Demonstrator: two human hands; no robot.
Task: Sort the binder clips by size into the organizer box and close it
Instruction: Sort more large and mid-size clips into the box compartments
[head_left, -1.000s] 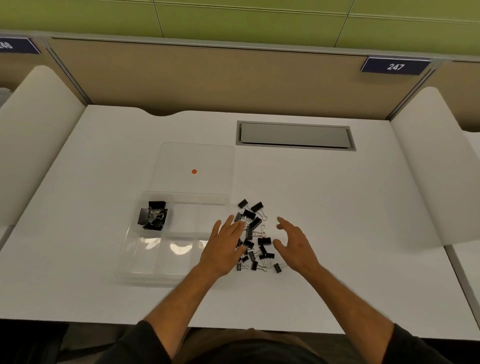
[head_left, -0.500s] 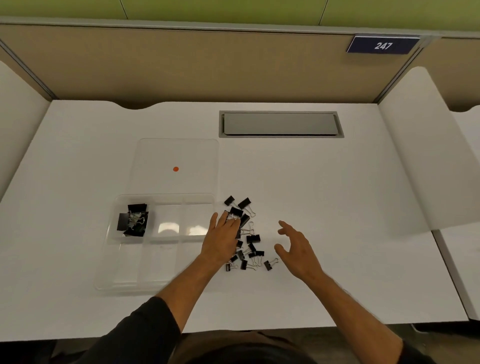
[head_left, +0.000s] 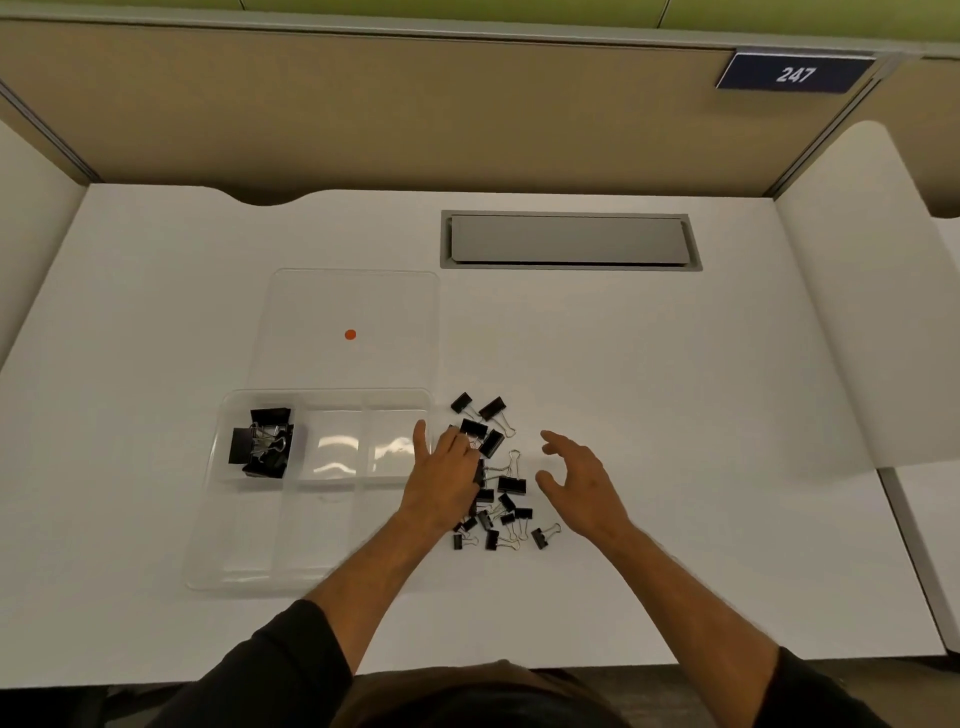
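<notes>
Reaching over a smooth white desk (head_left: 649, 364), we lay our left hand (head_left: 441, 480) flat on the left side of a loose pile of binder clips (head_left: 498, 483), fingers stretched and slightly spread, gripping nothing we can make out. Our right hand (head_left: 582, 486) hovers just right of the pile, open and cupped, with the thumb and fingers curled apart and nothing between them.

The clips on the desk are small black folded-metal wedges with thin silver wire handles, scattered at all angles, some touching, a few lying alone at the far and near ends of the pile. Just left of them sits the organizer box (head_left: 260, 551), a clear glossy plastic tray with rounded corners, split by thin walls into compartments. Its far-left compartment holds a heap of larger clips (head_left: 262, 441), black with the same wire loops; the other compartments look bare, and two catch bright glare. The transparent lid (head_left: 311, 312) lies open and flat behind the box, carrying a small round orange sticker (head_left: 350, 334). Farther back, a matte grey rectangular hatch (head_left: 569, 240) is set flush into the desk. Dark sleeves cover our upper forearms.
</notes>
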